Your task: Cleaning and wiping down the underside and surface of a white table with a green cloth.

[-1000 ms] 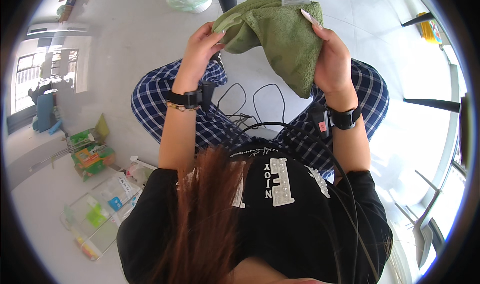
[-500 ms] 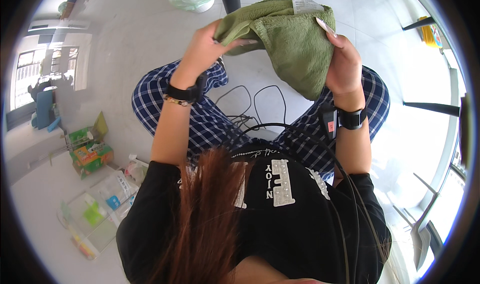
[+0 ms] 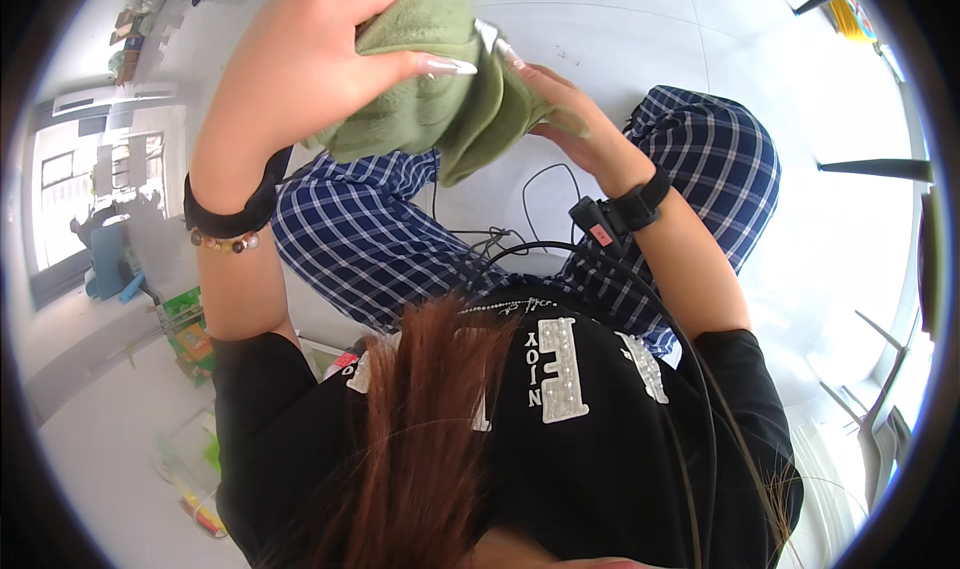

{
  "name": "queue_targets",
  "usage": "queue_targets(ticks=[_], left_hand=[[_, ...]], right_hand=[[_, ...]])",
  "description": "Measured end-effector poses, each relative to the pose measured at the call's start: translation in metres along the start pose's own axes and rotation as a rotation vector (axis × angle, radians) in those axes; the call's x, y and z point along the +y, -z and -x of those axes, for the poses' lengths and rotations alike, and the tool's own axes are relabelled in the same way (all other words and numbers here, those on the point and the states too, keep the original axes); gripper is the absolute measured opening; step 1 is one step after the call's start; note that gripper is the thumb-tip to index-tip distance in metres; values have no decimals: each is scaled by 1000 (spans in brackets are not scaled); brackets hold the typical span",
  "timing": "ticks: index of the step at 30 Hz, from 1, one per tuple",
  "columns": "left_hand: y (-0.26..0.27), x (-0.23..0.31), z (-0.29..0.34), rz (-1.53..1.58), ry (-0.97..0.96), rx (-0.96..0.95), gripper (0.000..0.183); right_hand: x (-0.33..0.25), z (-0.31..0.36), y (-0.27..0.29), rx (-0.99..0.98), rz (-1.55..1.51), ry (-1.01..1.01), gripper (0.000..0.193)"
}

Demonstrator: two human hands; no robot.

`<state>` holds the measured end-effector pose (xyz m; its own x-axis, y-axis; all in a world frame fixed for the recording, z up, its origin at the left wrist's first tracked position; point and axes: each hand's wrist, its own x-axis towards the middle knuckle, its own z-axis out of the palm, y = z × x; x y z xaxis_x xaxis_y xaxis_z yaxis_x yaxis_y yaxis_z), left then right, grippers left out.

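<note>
Grn cloth (image 3: 430,99), long axis approx. L–R, front flap (image 3: 480,134) down-L

Green cloth (image 3: 415,114): soft-looking textile, matt, a slightly rough nap
White tag (image 3: 486,35): thin and smooth; paper or fabric, I can't tell from here
Plaid trousers (image 3: 345,234): matt woven cloth
Black shirt (image 3: 610,479): matt cloth, its pale letters (image 3: 564,369) rough and glittery
Bracelet (image 3: 225,242): smooth, glossy beads
Black cable (image 3: 545,245): smooth sheathing, plastic or rubber by its look
Floor (image 3: 740,54): pale tile, smooth, with a sheen
</note>
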<state>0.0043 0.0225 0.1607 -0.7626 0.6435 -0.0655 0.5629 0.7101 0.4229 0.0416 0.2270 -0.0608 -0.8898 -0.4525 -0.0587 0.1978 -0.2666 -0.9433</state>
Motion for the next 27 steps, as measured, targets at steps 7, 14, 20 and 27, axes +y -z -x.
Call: queue_targets(ticks=[7, 14, 20, 27], left_hand=[[3, -25, 4, -45, 164, 4, 28], [10, -35, 10, 133, 222, 212, 30], [14, -40, 14, 144, 170, 331, 29], [6, -42, 23, 87, 55, 326, 27]], right_hand=[[0, -9, -6, 100, -223, -232, 72], [2, -11, -7, 64, 46, -69, 80], [13, -12, -9, 114, 330, 124, 99], [12, -8, -11, 284, 668, 38, 48]])
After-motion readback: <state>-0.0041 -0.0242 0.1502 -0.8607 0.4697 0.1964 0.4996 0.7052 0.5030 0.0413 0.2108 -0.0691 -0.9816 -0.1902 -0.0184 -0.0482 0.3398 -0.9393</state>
